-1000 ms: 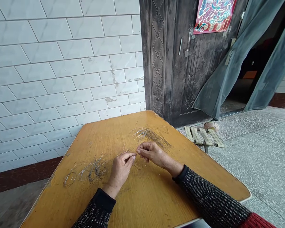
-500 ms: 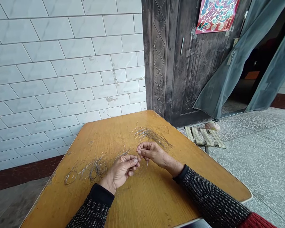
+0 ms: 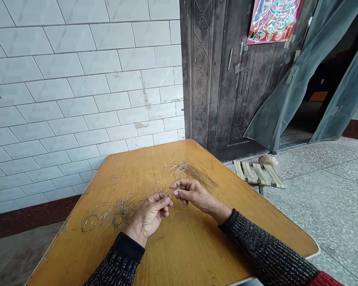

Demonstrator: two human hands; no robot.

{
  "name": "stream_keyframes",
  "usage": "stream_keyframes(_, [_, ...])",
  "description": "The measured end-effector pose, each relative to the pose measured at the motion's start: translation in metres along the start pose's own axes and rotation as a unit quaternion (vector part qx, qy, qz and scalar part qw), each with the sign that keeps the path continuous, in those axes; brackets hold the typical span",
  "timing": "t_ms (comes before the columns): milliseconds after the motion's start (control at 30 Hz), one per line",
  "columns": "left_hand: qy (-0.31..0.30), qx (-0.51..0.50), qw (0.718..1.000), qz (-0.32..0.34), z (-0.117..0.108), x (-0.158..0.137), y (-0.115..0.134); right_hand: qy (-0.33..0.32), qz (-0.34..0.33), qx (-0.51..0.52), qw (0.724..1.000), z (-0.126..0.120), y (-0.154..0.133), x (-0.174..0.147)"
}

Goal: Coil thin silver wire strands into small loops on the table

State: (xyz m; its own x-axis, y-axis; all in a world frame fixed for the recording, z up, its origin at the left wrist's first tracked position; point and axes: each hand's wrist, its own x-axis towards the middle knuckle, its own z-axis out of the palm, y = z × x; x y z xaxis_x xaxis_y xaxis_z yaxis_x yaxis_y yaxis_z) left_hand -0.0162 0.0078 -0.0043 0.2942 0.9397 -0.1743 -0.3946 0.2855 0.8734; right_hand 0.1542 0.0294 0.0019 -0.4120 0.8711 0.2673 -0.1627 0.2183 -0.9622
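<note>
Over the middle of the wooden table (image 3: 179, 246), my left hand (image 3: 151, 214) pinches a thin metal wire (image 3: 166, 178) between thumb and forefinger, and a fine end points upward. Close to its fingertips is my right hand (image 3: 192, 194), fingers curled and thumb against the forefinger; a short bright wire end shows beneath it. The wire between the hands is too thin to follow fully. Left of my left hand lie several coiled wires (image 3: 123, 212). Beyond my right hand spreads a bundle of loose straight wires (image 3: 193, 171).
A white tiled wall (image 3: 86, 99) rises behind the table's far left side. At the back stands a dark carved door (image 3: 226, 79), with a grey-green curtain (image 3: 289, 99) beside it. A low strapped stool (image 3: 258, 174) sits on the speckled floor at right.
My left hand has shifted slightly left, away from my right fingertips. A wire end now stands up above the left fingers. The view has tilted a little.
</note>
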Motion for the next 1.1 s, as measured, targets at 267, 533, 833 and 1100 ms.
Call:
stream_keyframes(267, [-0.066, -0.02, 0.998, -0.003, 0.002, -0.004, 0.002, -0.029, -0.005, -0.023, 0.999, 0.004, -0.001, -0.003])
stream_keyframes(533, [-0.038, -0.084, 0.993, 0.075, 0.003, -0.002, 0.001, -0.027, 0.008, 0.053, 0.998, 0.009, -0.003, -0.004])
stream_keyframes(833, [-0.036, -0.065, 0.992, 0.098, 0.003, -0.003, 0.005, -0.003, 0.016, 0.095, 0.995, 0.012, -0.006, -0.003])
stream_keyframes(1100, [-0.021, -0.039, 0.997, 0.067, 0.001, -0.004, 0.006, 0.023, 0.021, 0.063, 0.998, 0.008, -0.001, -0.002])
